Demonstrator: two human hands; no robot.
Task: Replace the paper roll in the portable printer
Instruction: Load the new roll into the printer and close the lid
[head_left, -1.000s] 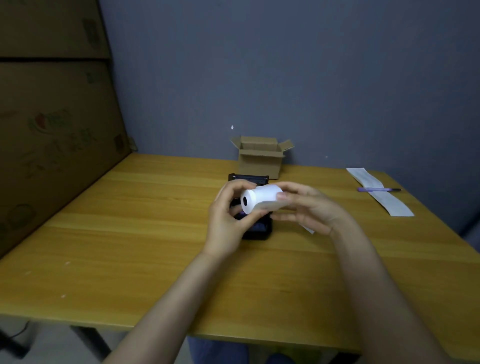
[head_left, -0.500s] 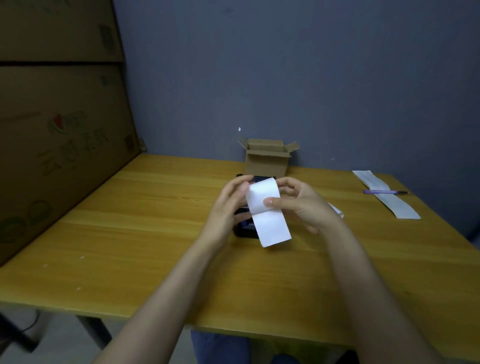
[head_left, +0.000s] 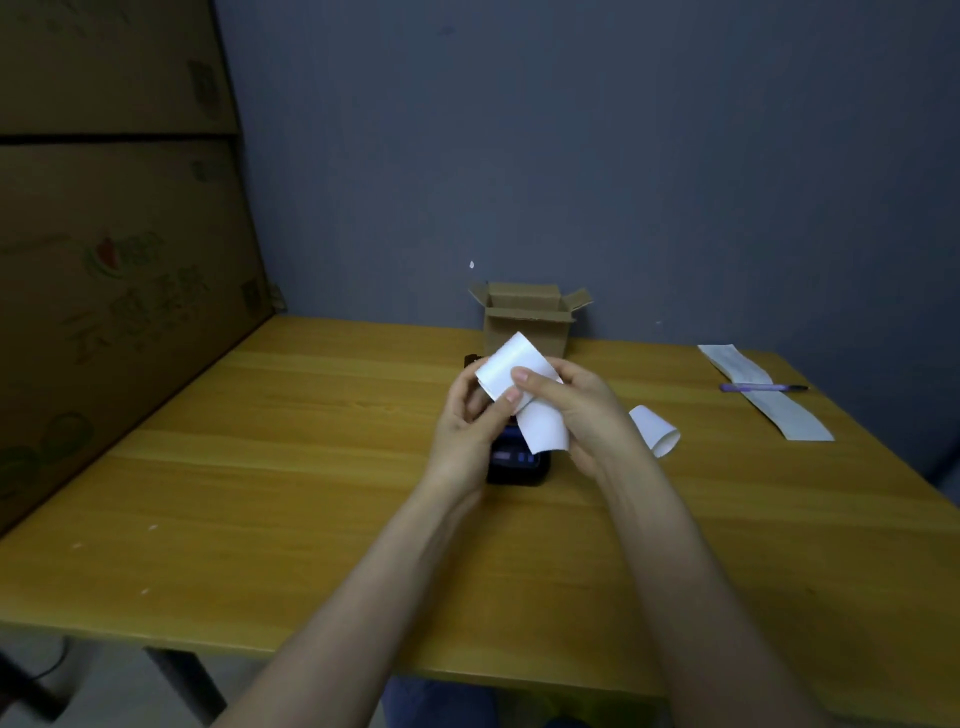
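Both hands are raised together over the middle of the bench (head_left: 260, 467), grasping the paper roll (head_left: 506, 371) between them. The left hand (head_left: 467, 431) grips the roll from the left and below, its thumb pressed against the front of the paper. The right hand (head_left: 582, 410) holds it from the right, with the thumb laid across the top of the roll. A loose tail of paper (head_left: 543, 428) hangs down from the roll between the two hands, tilted and curling slightly at its lower edge.

Just under and behind the hands sits the black printer (head_left: 517, 462) on the bench, mostly hidden by them; whether its lid is open cannot be told. Beyond the hands stands a small open carton (head_left: 527, 319) against the wall. Just right of the right hand lies a curled scrap of paper (head_left: 654, 428) on the bench. Well to the right of the hands a long paper strip (head_left: 769, 400) lies flat, with a purple pen (head_left: 761, 387) resting across it. Large cardboard boxes (head_left: 114, 260) stand far to the left of the hands
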